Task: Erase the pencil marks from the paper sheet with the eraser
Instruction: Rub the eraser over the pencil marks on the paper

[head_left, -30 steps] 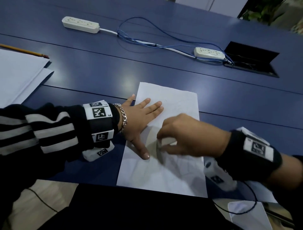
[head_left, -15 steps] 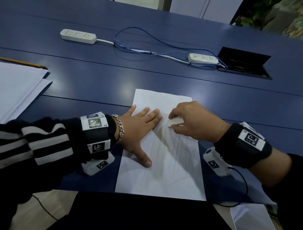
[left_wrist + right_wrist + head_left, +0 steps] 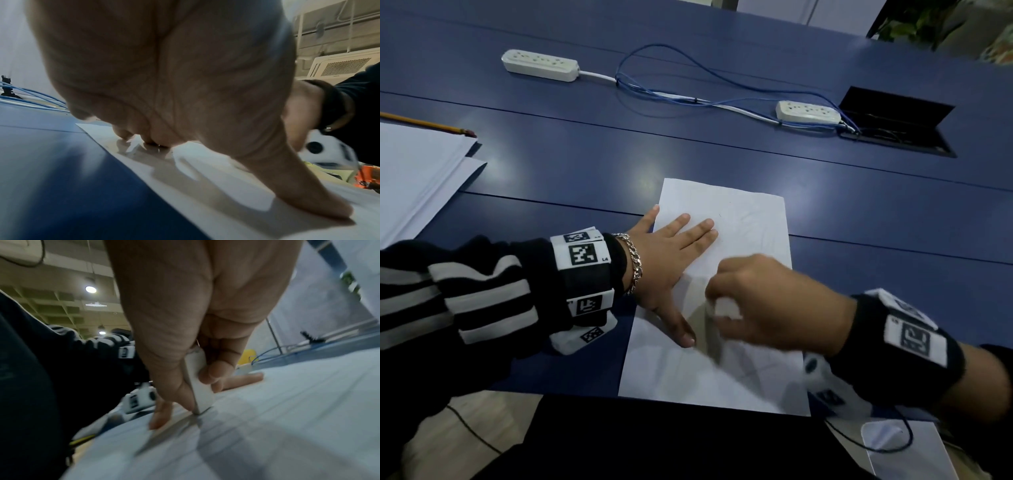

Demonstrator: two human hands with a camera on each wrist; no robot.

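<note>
A white paper sheet (image 3: 743,219) lies on the blue table (image 3: 585,164) in front of me, with faint pencil lines near its lower right. My left hand (image 3: 671,250) presses flat on the sheet's left side, fingers straight and thumb spread toward me (image 3: 308,194). My right hand (image 3: 767,308) pinches a white eraser (image 3: 726,306) between thumb and fingers. In the right wrist view the eraser (image 3: 200,386) stands on its lower end against the paper (image 3: 287,418), just right of the left thumb. The hand is blurred.
A stack of white sheets (image 3: 410,178) and a yellow pencil (image 3: 431,124) lie at the far left. Two white power strips (image 3: 541,65) (image 3: 808,111) joined by blue cables sit farther back, beside an open black cable hatch (image 3: 897,121).
My right hand with the eraser went up the sheet to the left fingertips, then came back down toward me beside the left thumb. The left hand stayed pressed flat.
</note>
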